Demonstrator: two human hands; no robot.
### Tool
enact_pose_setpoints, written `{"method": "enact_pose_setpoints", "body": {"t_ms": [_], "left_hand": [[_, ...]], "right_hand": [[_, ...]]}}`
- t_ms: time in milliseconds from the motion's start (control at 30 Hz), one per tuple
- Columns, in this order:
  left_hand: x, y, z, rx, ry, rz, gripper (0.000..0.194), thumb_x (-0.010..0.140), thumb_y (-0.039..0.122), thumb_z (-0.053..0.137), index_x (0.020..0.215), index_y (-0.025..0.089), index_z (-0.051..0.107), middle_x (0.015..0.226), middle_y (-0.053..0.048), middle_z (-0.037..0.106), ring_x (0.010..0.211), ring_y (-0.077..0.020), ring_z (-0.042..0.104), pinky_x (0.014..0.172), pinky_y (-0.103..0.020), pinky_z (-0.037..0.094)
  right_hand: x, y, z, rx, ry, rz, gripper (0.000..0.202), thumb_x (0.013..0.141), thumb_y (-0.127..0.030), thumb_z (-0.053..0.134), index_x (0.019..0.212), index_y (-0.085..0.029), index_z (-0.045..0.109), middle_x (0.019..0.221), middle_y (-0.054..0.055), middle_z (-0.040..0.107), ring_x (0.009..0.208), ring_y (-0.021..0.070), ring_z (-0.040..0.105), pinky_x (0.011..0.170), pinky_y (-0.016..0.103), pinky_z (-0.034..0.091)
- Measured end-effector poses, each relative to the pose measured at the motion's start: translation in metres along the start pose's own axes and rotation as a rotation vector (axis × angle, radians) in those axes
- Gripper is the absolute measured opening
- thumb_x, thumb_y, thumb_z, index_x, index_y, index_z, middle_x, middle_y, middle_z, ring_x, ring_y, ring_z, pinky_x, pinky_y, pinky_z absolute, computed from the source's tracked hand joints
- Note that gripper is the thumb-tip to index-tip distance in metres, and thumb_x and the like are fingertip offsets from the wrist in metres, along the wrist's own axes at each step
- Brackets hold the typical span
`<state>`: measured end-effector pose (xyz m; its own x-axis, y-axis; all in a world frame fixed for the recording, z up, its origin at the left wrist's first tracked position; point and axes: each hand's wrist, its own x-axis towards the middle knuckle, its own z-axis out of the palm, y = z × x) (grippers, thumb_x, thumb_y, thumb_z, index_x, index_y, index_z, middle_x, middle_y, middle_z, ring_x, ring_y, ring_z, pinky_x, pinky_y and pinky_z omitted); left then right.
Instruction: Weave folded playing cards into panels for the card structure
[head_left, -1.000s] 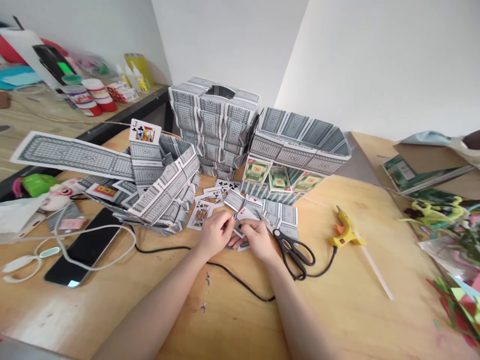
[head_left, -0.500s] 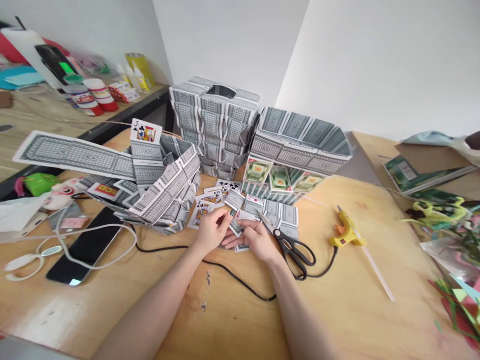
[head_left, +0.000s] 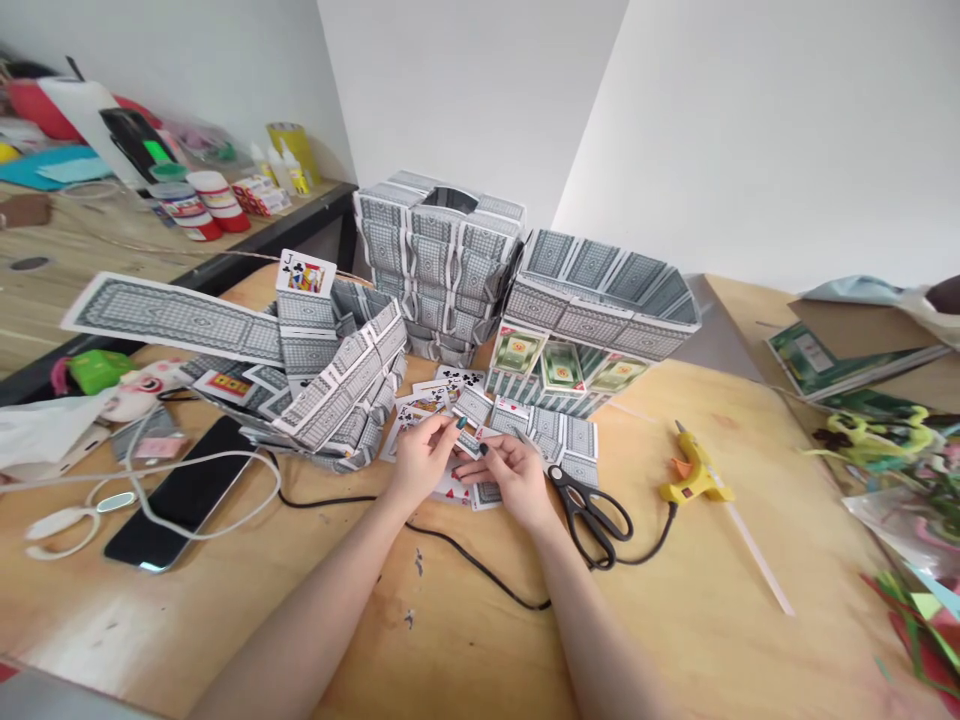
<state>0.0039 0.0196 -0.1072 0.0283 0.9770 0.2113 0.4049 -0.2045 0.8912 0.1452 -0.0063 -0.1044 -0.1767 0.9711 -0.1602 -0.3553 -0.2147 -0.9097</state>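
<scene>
Left hand: (head_left: pixel 421 458) thumb and fingertips pinching the left edge of a small folded card (head_left: pixel 469 442).
Right hand: (head_left: pixel 517 478) thumb on the same card's right side, fingers beneath it, lightly spread; exact contact of each fingertip cannot be told.
Folded card: between the two hands, above the surface (head_left: pixel 465 650); grey patterned back partly visible, a red A at its upper right.
Loose face cards: (head_left: pixel 420 402) overlapping, just beyond the left hand; kings and black clubs readable.
Patterned cards: (head_left: pixel 577 437) lying flat beyond the right hand, backs up.
Scissors: (head_left: pixel 592 515) just right of the right hand, black handles toward the person, blades angled away over the cards.
Glue gun: (head_left: pixel 694 478) yellow, on its side, well right of the scissors; a clear glue stick (head_left: pixel 757 560) protrudes from its rear.
Black cord: (head_left: pixel 487 565) crosses the surface, passing under the left forearm.
Card basket, left: (head_left: pixel 349 375) slanted rim; a jack of clubs (head_left: pixel 306 275) stands upright at its far side, a long card strip (head_left: pixel 176 315) reaches out leftward.
Card box, rear: (head_left: pixel 442 265) tall, dark opening on top.
Card tray, right: (head_left: pixel 600 320) open top, green card packs (head_left: pixel 562 367) below its rim.
Phone: (head_left: pixel 184 495) dark, face up, left, white cable (head_left: pixel 240 533) looped over it.
</scene>
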Motion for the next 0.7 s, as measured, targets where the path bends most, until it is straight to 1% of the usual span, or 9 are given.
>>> {"method": "enact_pose_setpoints", "body": {"t_ms": [100,167,300,367,400,467,600,700], "left_hand": [[0.001,-0.002,0.001,-0.062,0.020,-0.052,0.022,0.082,0.035,0.044,0.071,0.017,0.051,0.058,0.002,0.056,0.053,-0.0110,0.054,0.050,-0.019,0.041],[0.002,-0.002,0.000,-0.067,0.046,-0.061,0.023,0.082,0.036,0.043,0.070,0.018,0.049,0.055,0.003,0.053,0.050,-0.0104,0.053,0.047,-0.018,0.040],[0.001,-0.002,0.001,0.070,0.092,-0.003,0.023,0.082,0.034,0.045,0.068,0.017,0.051,0.052,0.004,0.051,0.048,-0.0098,0.050,0.048,-0.019,0.039],[0.000,-0.001,0.002,0.108,0.093,0.042,0.021,0.082,0.032,0.045,0.069,0.017,0.053,0.055,0.002,0.054,0.051,-0.0102,0.051,0.050,-0.019,0.040],[-0.001,-0.001,0.002,0.100,0.082,0.066,0.020,0.082,0.031,0.045,0.071,0.017,0.054,0.058,0.002,0.057,0.053,-0.0105,0.053,0.052,-0.020,0.041],[-0.002,0.000,0.004,0.065,0.046,0.127,0.018,0.082,0.029,0.045,0.076,0.017,0.056,0.067,-0.001,0.061,0.059,-0.0113,0.057,0.056,-0.020,0.044],[-0.004,0.002,0.004,0.026,-0.007,0.280,0.013,0.080,0.022,0.050,0.087,0.018,0.060,0.083,-0.003,0.065,0.070,-0.0116,0.060,0.066,-0.022,0.047],[-0.004,0.004,0.005,0.024,-0.003,0.339,0.013,0.077,0.018,0.053,0.088,0.018,0.060,0.086,-0.004,0.065,0.069,-0.0106,0.060,0.066,-0.022,0.048]], "right_hand": [[-0.001,0.000,0.002,0.000,-0.007,-0.021,0.022,0.072,-0.035,0.060,0.082,-0.017,0.050,0.065,0.002,0.065,0.061,0.0189,0.067,0.057,0.032,0.054],[-0.001,0.000,0.002,0.010,-0.008,-0.028,0.020,0.072,-0.034,0.059,0.079,-0.017,0.051,0.063,0.001,0.063,0.064,0.0194,0.067,0.057,0.032,0.054],[-0.001,-0.002,0.004,0.049,0.002,-0.035,0.020,0.073,-0.033,0.058,0.086,-0.018,0.055,0.068,0.001,0.062,0.063,0.0192,0.066,0.054,0.031,0.054],[0.000,-0.001,0.003,-0.001,0.023,-0.068,0.021,0.072,-0.032,0.060,0.087,-0.019,0.055,0.066,-0.001,0.062,0.058,0.0176,0.065,0.053,0.031,0.053],[0.001,0.000,0.003,-0.047,0.051,-0.096,0.020,0.071,-0.032,0.061,0.086,-0.019,0.056,0.062,-0.002,0.061,0.054,0.0165,0.063,0.052,0.030,0.053],[0.003,0.004,0.000,-0.144,0.148,-0.170,0.018,0.072,-0.032,0.061,0.082,-0.019,0.057,0.057,-0.003,0.058,0.049,0.0147,0.060,0.051,0.029,0.052],[0.007,0.011,-0.009,-0.355,0.365,-0.336,0.016,0.075,-0.033,0.057,0.080,-0.018,0.059,0.061,0.000,0.060,0.052,0.0146,0.059,0.053,0.028,0.051],[0.007,0.012,-0.013,-0.505,0.425,-0.437,0.015,0.077,-0.031,0.054,0.080,-0.018,0.061,0.061,0.000,0.060,0.055,0.0145,0.059,0.057,0.028,0.049]]}}
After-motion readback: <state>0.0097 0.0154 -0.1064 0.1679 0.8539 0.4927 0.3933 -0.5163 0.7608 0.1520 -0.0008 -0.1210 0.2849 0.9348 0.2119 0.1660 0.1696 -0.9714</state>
